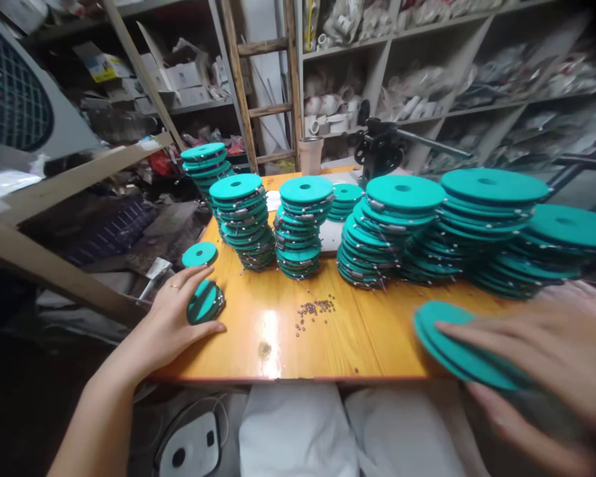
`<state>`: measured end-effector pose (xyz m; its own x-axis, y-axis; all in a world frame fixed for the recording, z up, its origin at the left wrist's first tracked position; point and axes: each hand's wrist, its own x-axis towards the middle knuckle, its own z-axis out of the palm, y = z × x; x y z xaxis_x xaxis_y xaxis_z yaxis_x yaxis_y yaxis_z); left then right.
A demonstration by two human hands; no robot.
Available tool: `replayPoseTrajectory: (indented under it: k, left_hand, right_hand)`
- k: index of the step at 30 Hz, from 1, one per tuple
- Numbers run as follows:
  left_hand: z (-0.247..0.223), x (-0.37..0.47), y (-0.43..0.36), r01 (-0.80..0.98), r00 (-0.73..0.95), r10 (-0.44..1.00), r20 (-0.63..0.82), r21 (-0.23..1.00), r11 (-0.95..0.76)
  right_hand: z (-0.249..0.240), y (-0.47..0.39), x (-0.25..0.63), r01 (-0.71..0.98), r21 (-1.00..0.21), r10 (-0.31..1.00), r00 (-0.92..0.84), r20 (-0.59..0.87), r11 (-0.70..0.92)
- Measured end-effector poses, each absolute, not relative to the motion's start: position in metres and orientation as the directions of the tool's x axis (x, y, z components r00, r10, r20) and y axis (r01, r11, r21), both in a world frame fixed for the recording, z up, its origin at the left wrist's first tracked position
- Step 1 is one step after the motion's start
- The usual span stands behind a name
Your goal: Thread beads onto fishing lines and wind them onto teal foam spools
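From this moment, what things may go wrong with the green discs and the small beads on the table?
The rightmost stack is uneven, and the right hand with its green discs appears close in front; a bump might topple it.
The small beads lie loose on the table; a brushing hand might scatter them.
The low stack by the left hand sits near the table's left edge, so a nudge might push it off.

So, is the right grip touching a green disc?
Touching. In the head view, the right grip is blurred, but its fingers plainly lie across the green disc.
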<state>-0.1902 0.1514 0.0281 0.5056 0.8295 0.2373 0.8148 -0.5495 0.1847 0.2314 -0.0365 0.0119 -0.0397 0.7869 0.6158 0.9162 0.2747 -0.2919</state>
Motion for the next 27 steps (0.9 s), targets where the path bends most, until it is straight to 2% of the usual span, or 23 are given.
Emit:
replayPoseTrajectory:
  k: [2,5,7,9,12,15,17,22,27]
  left_hand:
    - [0.032,-0.173,0.134,0.787,0.490,0.785,0.379,0.196,-0.585]
    - [0.036,-0.128,0.094,0.721,0.331,0.796,0.507,0.409,-0.560]
    - [0.034,-0.094,0.067,0.607,0.347,0.873,0.343,0.627,-0.488]
    - [0.032,-0.063,0.048,0.508,0.442,0.887,0.133,0.778,-0.370]
    - [0.030,-0.027,0.036,0.429,0.560,0.828,-0.039,0.868,-0.250]
    - [0.030,-0.004,0.032,0.424,0.624,0.765,-0.158,0.891,-0.162]
    - [0.029,0.003,0.029,0.443,0.631,0.756,-0.173,0.881,-0.169]
    - [0.021,0.002,0.028,0.408,0.656,0.754,-0.024,0.852,-0.329]
    - [0.015,-0.005,0.033,0.513,0.628,0.760,0.167,0.646,-0.565]
  right_hand:
    - [0.007,-0.036,0.220,0.897,-0.272,0.843,-0.171,0.510,0.347]
    - [0.003,-0.030,0.203,0.890,-0.289,0.864,-0.191,0.466,0.353]
    - [0.002,-0.026,0.194,0.895,-0.295,0.865,-0.167,0.474,0.335]
    - [0.003,-0.025,0.187,0.897,-0.293,0.852,-0.153,0.500,0.332]
    - [0.007,-0.025,0.184,0.906,-0.266,0.830,-0.142,0.540,0.328]
    - [0.010,-0.026,0.184,0.920,-0.224,0.802,-0.139,0.581,0.321]
    - [0.010,-0.026,0.187,0.927,-0.204,0.787,-0.134,0.602,0.314]
    - [-0.001,-0.028,0.196,0.923,-0.197,0.785,-0.152,0.600,0.330]
    - [-0.017,-0.033,0.203,0.929,-0.217,0.825,-0.138,0.547,0.299]
